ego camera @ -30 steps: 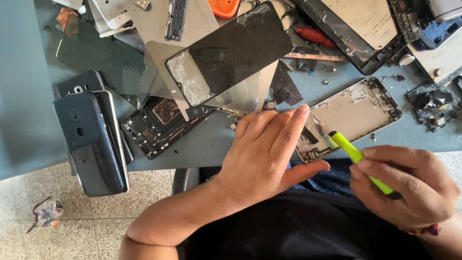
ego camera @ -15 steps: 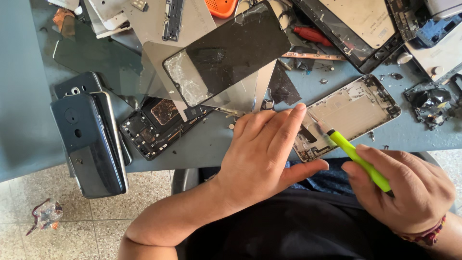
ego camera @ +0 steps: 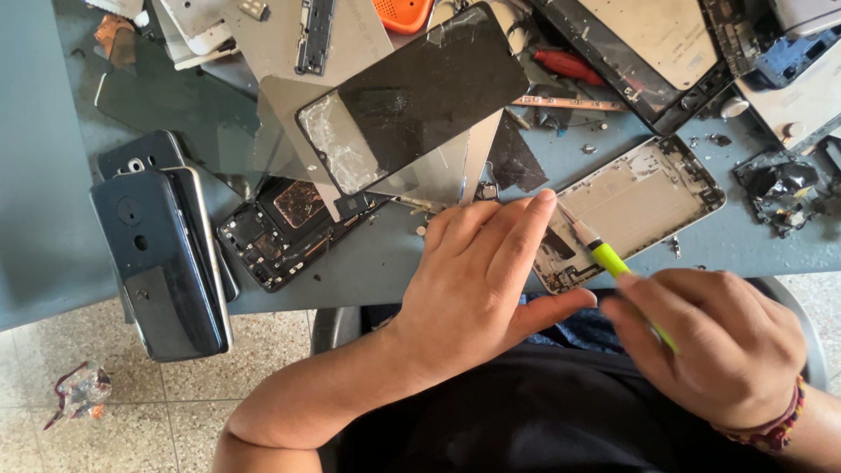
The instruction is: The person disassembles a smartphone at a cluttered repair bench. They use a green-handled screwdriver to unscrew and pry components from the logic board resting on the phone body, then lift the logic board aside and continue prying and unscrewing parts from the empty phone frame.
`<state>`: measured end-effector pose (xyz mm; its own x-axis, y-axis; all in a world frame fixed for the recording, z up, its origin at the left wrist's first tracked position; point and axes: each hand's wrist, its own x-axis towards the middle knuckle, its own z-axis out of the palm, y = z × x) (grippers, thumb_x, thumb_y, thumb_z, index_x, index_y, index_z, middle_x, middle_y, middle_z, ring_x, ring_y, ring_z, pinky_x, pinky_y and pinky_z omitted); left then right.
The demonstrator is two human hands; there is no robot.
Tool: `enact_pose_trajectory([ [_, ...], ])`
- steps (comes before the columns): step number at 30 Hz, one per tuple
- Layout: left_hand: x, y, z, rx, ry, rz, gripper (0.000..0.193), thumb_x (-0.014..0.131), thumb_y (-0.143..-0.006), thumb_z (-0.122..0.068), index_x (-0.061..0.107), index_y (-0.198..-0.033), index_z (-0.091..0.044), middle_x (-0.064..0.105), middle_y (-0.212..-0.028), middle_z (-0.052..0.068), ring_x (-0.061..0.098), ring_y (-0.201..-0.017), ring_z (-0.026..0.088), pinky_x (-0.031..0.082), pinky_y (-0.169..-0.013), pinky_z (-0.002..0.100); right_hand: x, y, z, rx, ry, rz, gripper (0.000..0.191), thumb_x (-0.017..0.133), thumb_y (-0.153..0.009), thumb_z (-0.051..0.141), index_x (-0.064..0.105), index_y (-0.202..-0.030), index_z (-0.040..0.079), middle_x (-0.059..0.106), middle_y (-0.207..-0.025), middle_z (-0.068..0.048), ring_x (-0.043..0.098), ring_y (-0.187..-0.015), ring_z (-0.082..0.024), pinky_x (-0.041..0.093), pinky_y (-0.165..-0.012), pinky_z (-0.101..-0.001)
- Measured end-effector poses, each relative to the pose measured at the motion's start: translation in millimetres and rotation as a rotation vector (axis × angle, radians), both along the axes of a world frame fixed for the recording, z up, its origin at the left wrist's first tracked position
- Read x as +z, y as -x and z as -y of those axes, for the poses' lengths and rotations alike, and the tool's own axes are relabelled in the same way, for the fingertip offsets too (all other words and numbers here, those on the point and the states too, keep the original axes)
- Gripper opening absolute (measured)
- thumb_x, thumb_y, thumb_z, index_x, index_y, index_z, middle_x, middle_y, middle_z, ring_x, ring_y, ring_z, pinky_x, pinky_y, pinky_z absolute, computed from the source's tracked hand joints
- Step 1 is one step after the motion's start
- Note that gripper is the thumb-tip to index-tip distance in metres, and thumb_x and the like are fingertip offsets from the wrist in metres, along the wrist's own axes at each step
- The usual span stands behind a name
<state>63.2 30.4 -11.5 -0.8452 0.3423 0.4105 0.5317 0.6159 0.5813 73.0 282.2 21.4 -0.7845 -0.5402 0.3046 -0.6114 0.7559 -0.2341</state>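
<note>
Blue-grey worktable (ego camera: 53, 219), cluttered w/ phone parts across top half of view. Speckled tile floor (ego camera: 175, 385) below table edge, small crumpled wrapper (ego camera: 81, 391) lying on it at lower left.

Dark shirt (ego camera: 526, 420) filling bottom centre, between both forearms.

Cracked black screen panel (ego camera: 412, 96) lying tilted on a grey sheet, upper centre, glass shattered at its left end. Stack of dark phone back covers (ego camera: 162, 263) at left, partly overhanging table edge. Opened phone body w/ exposed circuit board (ego camera: 285, 228) just right of that stack, partly under cracked panel.

Silver phone frame (ego camera: 631, 206) right of centre, lying flat & angled, lower-left corner at table edge, near both hands.

Left hand (ego camera: 482, 280) flat on table edge, fingers extended & released, gripping nothing; index fingertip touching left end of silver frame, thumb spread out to the right.

Right hand (ego camera: 710, 342) at lower right, slightly blurred, fingers curled & grasping yellow-green screwdriver (ego camera: 609, 260); red thread bracelet (ego camera: 771, 425) on wrist. Tool angled up-left, tip over lower-left part of silver frame, just beside left index finger; actual contact w/ frame can't be told.

Red-handled tool (ego camera: 569, 66) among parts at top centre. Orange perforated piece (ego camera: 405, 13) at top edge. Loose screws & small bits scattered nr frame.
</note>
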Motion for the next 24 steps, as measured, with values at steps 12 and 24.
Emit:
enact_pose_trajectory([
  [12, -0.1, -0.6, 0.4, 0.001, 0.002, -0.01, 0.087, 0.075, -0.103, -0.05, 0.034, -0.158, 0.004, 0.062, -0.131, 0.012, 0.058, -0.118, 0.026, 0.044, -0.103, 0.042, 5.5, 4.5, 2.3, 0.06, -0.04, -0.012, 0.03, 0.092, -0.075, 0.009, 0.073, -0.098, 0.014, 0.067, -0.077, -0.008, 0.063, -0.059, -0.022, 0.047, -0.05, -0.0344],
  [24, 1.5, -0.6, -1.0, 0.015, -0.01, 0.006, 0.088, 0.077, -0.101, -0.051, 0.034, -0.157, 0.003, 0.062, -0.136, 0.012, 0.059, -0.121, 0.028, 0.043, -0.1, 0.041, 5.9, 6.6, -0.9, 0.045, -0.043, -0.002, 0.026, 0.087, -0.079, 0.015, 0.071, -0.1, 0.012, 0.069, -0.079, -0.009, 0.064, -0.06, -0.021, 0.048, -0.051, -0.0346],
])
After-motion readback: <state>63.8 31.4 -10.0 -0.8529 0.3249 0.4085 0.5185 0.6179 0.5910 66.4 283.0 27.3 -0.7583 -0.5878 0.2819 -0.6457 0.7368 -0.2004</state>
